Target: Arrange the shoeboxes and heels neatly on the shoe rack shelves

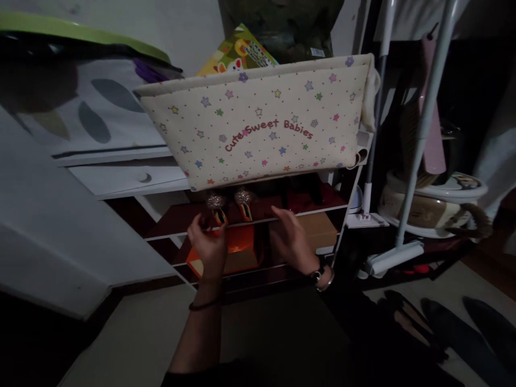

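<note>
A pair of glittery shoes stands on the dark red upper shelf [177,219], a left shoe [216,204] and a right shoe [244,203], with orange and black showing at their near ends. My left hand [207,247] is just in front of the left shoe, fingers apart and curved; nothing shows in it. To the right, my right hand [296,242] is open, its fingers stretched toward the shelf edge. An orange open box [237,263] lies on the shelf below, partly behind my left hand. Beside my right hand is a brown cardboard box [318,231].
A cream fabric bin [258,118] printed with stars overhangs the shelves. On the left is a white drawer [133,174]. Mop poles [419,140] lean at the right, near a lidded pot [427,207]. Dark shoes [455,328] lie on the floor.
</note>
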`<action>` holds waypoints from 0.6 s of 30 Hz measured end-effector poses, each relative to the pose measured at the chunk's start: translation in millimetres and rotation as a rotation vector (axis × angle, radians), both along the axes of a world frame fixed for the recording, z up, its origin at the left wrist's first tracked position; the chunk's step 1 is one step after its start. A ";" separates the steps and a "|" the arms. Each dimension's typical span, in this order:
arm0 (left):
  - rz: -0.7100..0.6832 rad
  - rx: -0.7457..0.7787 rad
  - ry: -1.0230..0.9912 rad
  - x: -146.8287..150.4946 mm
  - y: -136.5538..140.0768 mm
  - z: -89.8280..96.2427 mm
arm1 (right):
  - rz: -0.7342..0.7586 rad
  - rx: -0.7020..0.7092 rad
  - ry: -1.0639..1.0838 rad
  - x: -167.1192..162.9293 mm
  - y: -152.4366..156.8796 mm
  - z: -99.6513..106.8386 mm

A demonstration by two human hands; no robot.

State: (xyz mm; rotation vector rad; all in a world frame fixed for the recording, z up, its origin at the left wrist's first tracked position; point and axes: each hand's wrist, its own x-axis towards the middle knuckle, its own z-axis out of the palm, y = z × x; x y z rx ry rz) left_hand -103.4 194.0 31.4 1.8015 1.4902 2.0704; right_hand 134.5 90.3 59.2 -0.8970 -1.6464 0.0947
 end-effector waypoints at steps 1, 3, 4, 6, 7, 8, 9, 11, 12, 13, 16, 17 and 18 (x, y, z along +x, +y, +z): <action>0.031 0.038 0.036 10.6 -13.2 -0.8 | -0.079 0.022 -0.024 19.5 -9.0 3.3; -0.054 0.063 0.136 41.1 -37.5 -1.3 | -0.250 0.028 -0.077 62.8 -15.2 9.1; -0.124 0.051 0.189 59.9 -46.6 -1.1 | -0.327 0.014 -0.112 84.7 -12.8 11.4; -0.260 0.043 0.264 99.8 -55.9 0.6 | -0.452 -0.061 -0.212 124.2 -0.1 15.1; -0.296 0.037 0.280 118.9 -56.2 2.1 | -0.482 -0.107 -0.268 140.4 8.4 16.6; -0.307 0.023 0.295 136.3 -54.0 4.2 | -0.500 -0.158 -0.325 153.8 17.2 18.0; -0.292 -0.008 0.307 151.4 -50.1 6.7 | -0.507 -0.217 -0.380 164.6 25.8 19.5; -0.227 -0.116 0.339 174.4 -40.2 12.3 | -0.497 -0.344 -0.468 179.8 40.9 22.6; -0.197 -0.182 0.357 182.4 -35.4 15.0 | -0.478 -0.400 -0.500 185.3 47.2 24.3; -0.178 -0.249 0.373 188.3 -31.2 17.4 | -0.450 -0.439 -0.523 190.1 52.6 26.0; -0.157 -0.413 0.405 197.1 -23.0 23.2 | -0.341 -0.443 -0.550 202.2 64.6 31.3; -0.150 -0.447 0.404 198.0 -21.1 25.3 | -0.312 -0.429 -0.549 205.4 67.4 33.2; -0.146 -0.465 0.397 198.2 -19.2 28.0 | -0.291 -0.421 -0.546 207.9 69.7 35.3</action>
